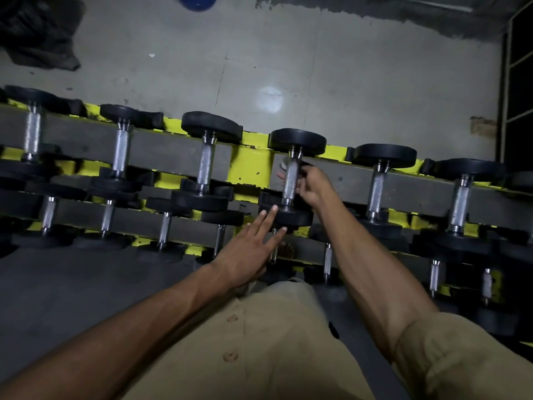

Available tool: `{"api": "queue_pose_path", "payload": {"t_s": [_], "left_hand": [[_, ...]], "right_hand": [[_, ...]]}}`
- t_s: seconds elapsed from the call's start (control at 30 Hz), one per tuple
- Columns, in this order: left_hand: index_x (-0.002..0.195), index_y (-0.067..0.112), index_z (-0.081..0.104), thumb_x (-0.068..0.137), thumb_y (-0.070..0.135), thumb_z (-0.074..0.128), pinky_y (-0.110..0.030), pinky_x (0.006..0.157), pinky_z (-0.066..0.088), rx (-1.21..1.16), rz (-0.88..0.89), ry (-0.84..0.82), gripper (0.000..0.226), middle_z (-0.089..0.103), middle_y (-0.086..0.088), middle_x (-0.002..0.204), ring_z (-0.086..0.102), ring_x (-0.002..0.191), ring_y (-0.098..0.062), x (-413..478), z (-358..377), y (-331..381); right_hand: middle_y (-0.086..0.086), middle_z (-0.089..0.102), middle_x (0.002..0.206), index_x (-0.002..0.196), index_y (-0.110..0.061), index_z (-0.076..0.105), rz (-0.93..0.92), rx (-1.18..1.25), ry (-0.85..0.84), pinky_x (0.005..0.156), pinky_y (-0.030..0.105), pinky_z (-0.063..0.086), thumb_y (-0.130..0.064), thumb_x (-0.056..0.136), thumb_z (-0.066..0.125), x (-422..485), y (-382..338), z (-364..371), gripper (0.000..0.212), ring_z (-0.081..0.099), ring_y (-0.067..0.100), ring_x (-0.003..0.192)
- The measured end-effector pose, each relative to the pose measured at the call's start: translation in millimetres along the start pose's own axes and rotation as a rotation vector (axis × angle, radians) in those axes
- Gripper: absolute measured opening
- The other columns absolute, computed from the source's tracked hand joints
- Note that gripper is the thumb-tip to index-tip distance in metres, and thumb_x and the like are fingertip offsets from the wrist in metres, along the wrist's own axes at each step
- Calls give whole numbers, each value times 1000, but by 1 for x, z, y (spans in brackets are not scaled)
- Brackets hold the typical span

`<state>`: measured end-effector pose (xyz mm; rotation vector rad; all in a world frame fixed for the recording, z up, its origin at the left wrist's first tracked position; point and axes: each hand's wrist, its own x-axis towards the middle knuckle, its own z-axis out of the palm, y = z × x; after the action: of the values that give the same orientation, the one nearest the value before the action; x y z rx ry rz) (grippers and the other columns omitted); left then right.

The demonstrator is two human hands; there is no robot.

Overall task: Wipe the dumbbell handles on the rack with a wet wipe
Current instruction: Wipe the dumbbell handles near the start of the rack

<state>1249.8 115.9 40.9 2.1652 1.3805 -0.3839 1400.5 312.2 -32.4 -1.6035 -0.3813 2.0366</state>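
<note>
Right grip (313, 183) is wrapped round the handle (290, 179) of the fourth dumbbell (297, 140) from the left, top tier of the rack (248, 168). Fingertips show on the handle's left side. A pale scrap (284, 166) sits at the handle's far end under the fingers; it looks like the wipe, too small to be sure.

Left grip (248, 252) is flat with fingers straight, holding nothing, tips on the same dumbbell's near head.

Around it:
- The dumbbell to the left (206, 166) and the one to the right (377, 186) lie parallel, clear of both hands.
- Lower tiers carry smaller dumbbells. One thin handle (274, 249) lies directly under the left fingers.
- The right forearm crosses over the lower tiers.
- Beyond the rack on the grey floor (317, 67): a dark heap (37, 33) top left and a blue object (197, 1) cut off by the top edge.
- A beige shirt (274, 342) fills the bottom of the view.
</note>
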Motion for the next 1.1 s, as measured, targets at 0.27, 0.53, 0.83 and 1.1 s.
{"api": "queue_pose_path", "payload": {"t_s": [0.27,0.53,0.83,1.1], "left_hand": [[167,30,-10,98,22,62,-48,130,17,26,35,-1,100,-38,-13,166,-11,161,-35,-1,-3,-13],[167,18,-11,98,19,55,-50,130,18,-62,-15,-9,96,-31,-30,164,-12,159,-43,5,-13,14],[164,10,-19,101,25,56,-55,129,15,-29,-86,-53,99,-36,-34,159,-17,157,-48,9,-13,27],[166,10,-11,101,28,59,-54,130,13,-81,-173,-31,98,-27,-36,163,-13,158,-47,12,-6,37]], "right_hand": [[11,75,89,105,-8,64,-32,366,75,82,41,55,-17,105,36,8,-8,16,29,72,30,88],[-4,64,87,89,-18,64,-1002,-871,535,64,31,44,-16,94,63,-30,30,3,6,56,11,77],[-10,54,145,132,-24,56,-1165,-2003,159,57,33,55,-20,95,60,-34,-9,-17,38,70,27,84],[7,66,106,116,-8,68,-334,-2509,-438,90,44,55,-22,101,55,-68,-16,71,24,66,31,100]]}}
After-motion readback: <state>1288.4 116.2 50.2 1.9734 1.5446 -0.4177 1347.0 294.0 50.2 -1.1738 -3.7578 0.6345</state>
